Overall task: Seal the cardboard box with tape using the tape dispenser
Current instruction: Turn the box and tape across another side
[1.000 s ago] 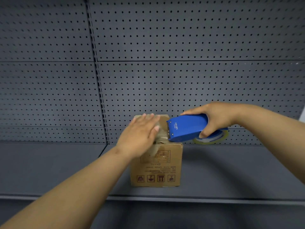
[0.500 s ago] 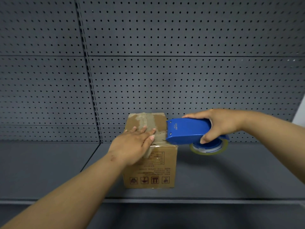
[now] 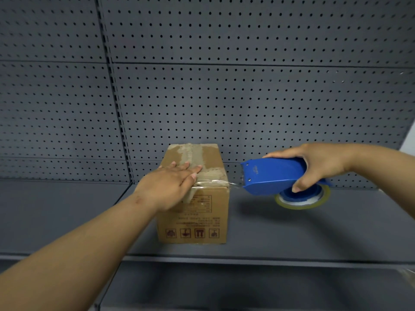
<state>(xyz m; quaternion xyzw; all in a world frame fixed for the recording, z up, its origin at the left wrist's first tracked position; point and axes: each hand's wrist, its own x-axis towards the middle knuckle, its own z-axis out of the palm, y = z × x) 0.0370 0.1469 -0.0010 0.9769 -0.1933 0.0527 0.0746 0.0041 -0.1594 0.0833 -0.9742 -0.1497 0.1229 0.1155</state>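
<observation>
A small brown cardboard box (image 3: 203, 223) stands on the grey shelf, its top crossed by old tape patches. My left hand (image 3: 170, 187) lies flat with fingers spread over the box's front top edge, pressing on it. My right hand (image 3: 314, 167) grips a blue tape dispenser (image 3: 269, 179) just right of the box, level with its top. A clear strip of tape (image 3: 220, 182) stretches from the dispenser's mouth to the box's top right edge. The tape roll (image 3: 302, 199) shows under the dispenser.
The grey metal shelf (image 3: 303, 230) runs left and right of the box, with its front lip (image 3: 224, 259) below. A perforated grey back panel (image 3: 224, 97) rises right behind the box. A lower shelf level shows beneath.
The dispenser has pulled away to the right off the box, drawing out a strip of clear tape. My left hand slid toward the front edge of the box top.
</observation>
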